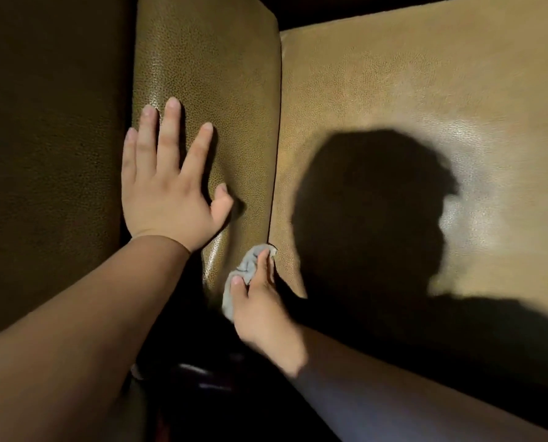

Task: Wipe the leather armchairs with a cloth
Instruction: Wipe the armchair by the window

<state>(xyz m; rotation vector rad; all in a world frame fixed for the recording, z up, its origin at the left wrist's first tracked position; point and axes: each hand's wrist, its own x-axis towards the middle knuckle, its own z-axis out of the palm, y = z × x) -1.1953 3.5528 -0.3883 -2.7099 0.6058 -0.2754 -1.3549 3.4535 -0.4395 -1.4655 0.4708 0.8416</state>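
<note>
Hands on the armchair: we are wiping along the seam.
Our left hand (167,183) is lying flat, bracing the armrest (221,90); our right hand (259,301) is gripping the cloth (248,263) against the seat cushion (425,90) edge.

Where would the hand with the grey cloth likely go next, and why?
Probably up along the seam. The right hand holds the grey cloth at the lower end of the gap between the armrest and the seat cushion, while the left hand lies flat on the armrest, bracing.
</note>
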